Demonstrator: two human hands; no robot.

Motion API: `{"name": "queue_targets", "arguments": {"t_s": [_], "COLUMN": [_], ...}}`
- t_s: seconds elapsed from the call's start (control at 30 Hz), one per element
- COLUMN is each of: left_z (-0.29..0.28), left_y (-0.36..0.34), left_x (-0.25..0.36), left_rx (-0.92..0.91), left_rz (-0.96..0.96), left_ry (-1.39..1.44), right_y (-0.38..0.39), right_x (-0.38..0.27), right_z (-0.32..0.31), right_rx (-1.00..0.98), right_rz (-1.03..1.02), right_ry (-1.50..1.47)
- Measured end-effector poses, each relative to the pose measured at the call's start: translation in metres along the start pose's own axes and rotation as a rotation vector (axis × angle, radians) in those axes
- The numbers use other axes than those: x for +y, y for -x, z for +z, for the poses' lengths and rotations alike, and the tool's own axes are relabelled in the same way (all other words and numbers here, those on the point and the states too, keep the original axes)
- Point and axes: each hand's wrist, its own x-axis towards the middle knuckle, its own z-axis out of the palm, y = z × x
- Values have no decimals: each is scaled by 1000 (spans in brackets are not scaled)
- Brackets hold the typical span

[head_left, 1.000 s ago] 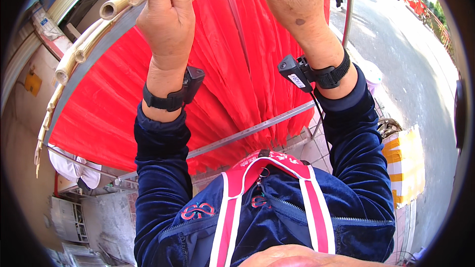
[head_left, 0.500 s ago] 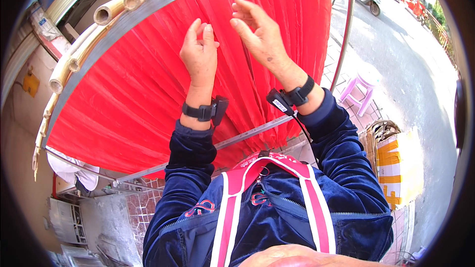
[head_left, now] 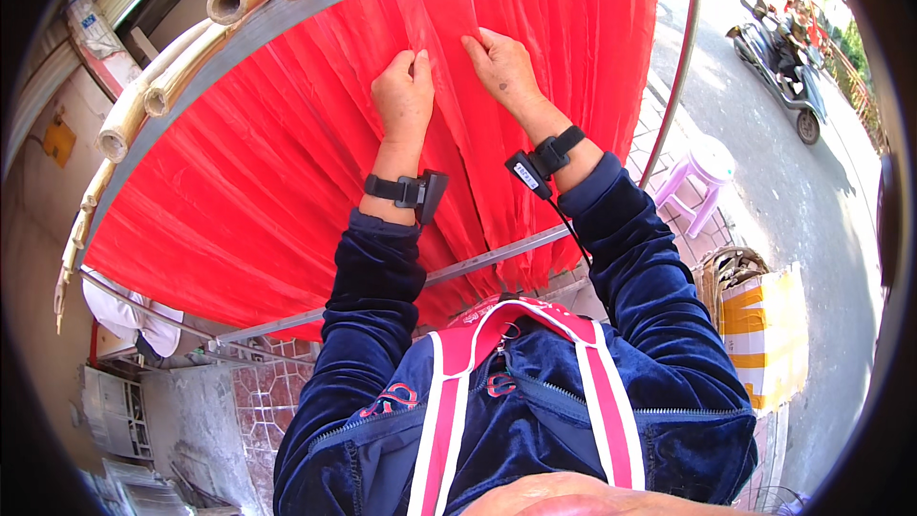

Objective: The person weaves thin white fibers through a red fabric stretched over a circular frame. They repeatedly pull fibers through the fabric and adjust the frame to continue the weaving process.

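Observation:
Red fabric strips [head_left: 239, 182] hang in long folds from a metal frame rail [head_left: 191, 86], which has bamboo poles [head_left: 229, 0] lying along it. My left hand [head_left: 401, 96] is closed on a fold of the red fabric near the middle, thumb up. My right hand [head_left: 501, 72] pinches the same fabric a little to the right, thumb and index at a pleat. Both wrists carry black strapped devices. A lower metal bar [head_left: 497, 253] crosses beneath my hands.
A pink stool [head_left: 697, 172], a taped cardboard bundle [head_left: 764, 334] and a thin upright post [head_left: 676, 96] are at right. A rider on a scooter [head_left: 783, 67] is on the road. White cloth [head_left: 124, 315] hangs lower left, near a wall.
My hands left the top rail area, came down onto the fabric, and changed from loosely open to closed on it. The scooter on the road has moved nearer.

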Motion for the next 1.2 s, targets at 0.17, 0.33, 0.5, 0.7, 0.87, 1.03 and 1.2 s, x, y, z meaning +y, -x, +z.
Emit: {"name": "queue_targets", "arguments": {"t_s": [0.17,0.33,0.5,0.7,0.87,1.03,1.2], "left_z": [-20,-37,-25,18,26,11,-10], "left_y": [-3,0,8,56,86,83,82], "left_x": [-3,-3,-15,-30,-51,-72,-73], "left_rx": [75,83,111,-164,-80,-111,-47], "left_rz": [-45,-195,-42,-123,-126,-262,-213], "left_ry": [47,117,-31,-225,-109,-66,-127], "right_y": [-3,-7,6,52,69,66,60], "right_x": [14,15,22,48,73,91,105], "right_z": [-13,-19,6,49,49,44,26], "right_rx": [80,104,45,-105,-91,-35,14], "right_rz": [41,23,15,163,225,239,288], "right_ry": [-46,-85,54,-3,37,-52,-128]}}
